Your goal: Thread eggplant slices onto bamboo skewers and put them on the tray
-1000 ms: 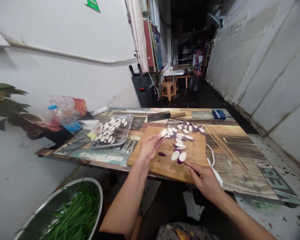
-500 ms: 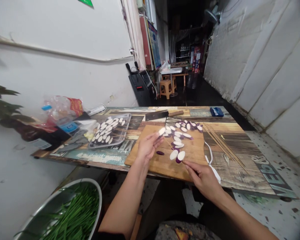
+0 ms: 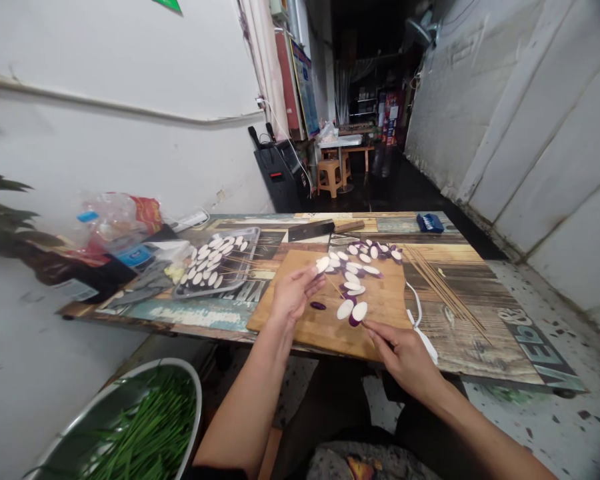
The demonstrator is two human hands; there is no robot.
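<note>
Between the fingertips of my left hand [image 3: 296, 293] is a white eggplant slice [image 3: 323, 265], held above the left part of the wooden cutting board [image 3: 280, 313]. My right hand [image 3: 399, 350], at the board's front right, pinches the end of a thin skewer [image 3: 335, 287]. Two oval eggplant slices [image 3: 359, 311] with purple skin sit on that skewer close to my right fingers, and its far end points toward my left hand. Loose eggplant slices [image 3: 373, 252] are spread over the back of the board. A small dark purple end piece [image 3: 318, 306] lies near my left hand.
Left of the board, a clear tray [image 3: 253, 250] holds skewered slices. Behind the board lies a cleaver [image 3: 311, 231]. Bare skewers [image 3: 445, 293], a white cord [image 3: 419, 300] and a blue box [image 3: 430, 223] are to the right. A metal basin [image 3: 197, 400] of green stalks stands below left.
The whole view shifts slightly to the left. Both hands keep nearly the same pose, with the slice and the skewer still held.
</note>
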